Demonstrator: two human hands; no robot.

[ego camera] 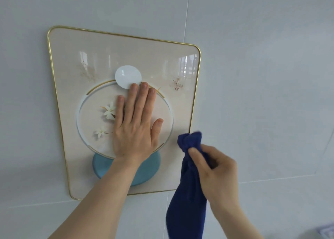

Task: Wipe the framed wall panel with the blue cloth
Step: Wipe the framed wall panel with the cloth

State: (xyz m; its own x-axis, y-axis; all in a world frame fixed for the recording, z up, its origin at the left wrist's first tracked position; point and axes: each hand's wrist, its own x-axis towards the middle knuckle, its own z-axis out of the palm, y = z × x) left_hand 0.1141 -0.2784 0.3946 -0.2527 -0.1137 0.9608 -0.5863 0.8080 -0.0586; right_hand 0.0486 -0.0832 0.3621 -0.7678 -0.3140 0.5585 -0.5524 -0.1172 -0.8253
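Note:
The framed wall panel (75,54) hangs on a pale tiled wall. It is cream with a thin gold frame, a printed ring with white flowers, a white disc and a teal disc. My left hand (134,125) lies flat on the middle of the panel, fingers together and pointing up. My right hand (215,168) grips the dark blue cloth (188,199) near its top. The bunched top of the cloth sits at the panel's lower right edge, and the rest hangs down below my fist.
Grey-white wall tiles (262,76) surround the panel, with grout lines running up right of the panel and across below it. A pale object (319,234) shows at the bottom right corner, too cropped to identify.

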